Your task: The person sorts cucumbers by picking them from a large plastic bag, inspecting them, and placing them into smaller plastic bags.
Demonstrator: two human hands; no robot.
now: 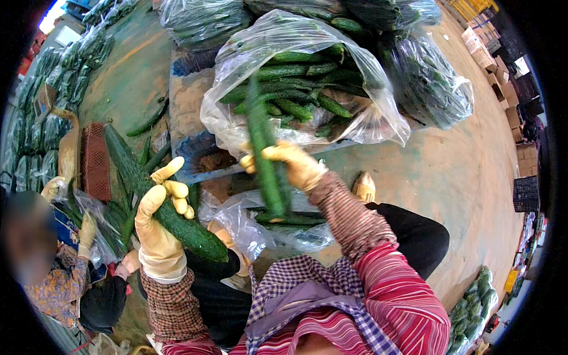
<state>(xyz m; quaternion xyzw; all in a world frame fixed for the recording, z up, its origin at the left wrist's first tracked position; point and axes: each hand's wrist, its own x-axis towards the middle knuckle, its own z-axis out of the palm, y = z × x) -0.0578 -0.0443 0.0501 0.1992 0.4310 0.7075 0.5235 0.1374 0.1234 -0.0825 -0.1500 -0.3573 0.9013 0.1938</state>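
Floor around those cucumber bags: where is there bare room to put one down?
Bare concrete floor lies right of the open cucumber bag, toward the stacked boxes. A green strip left of the crate is free. Between the knees, bags crowd it.

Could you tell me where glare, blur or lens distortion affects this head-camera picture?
Head view: glare whitens the clear bag of cucumbers; fisheye bending curves the floor edges toward the black rim; the co-worker's face at lower left is blurred out; the left hand and right hand, each gripping a cucumber, are sharp.
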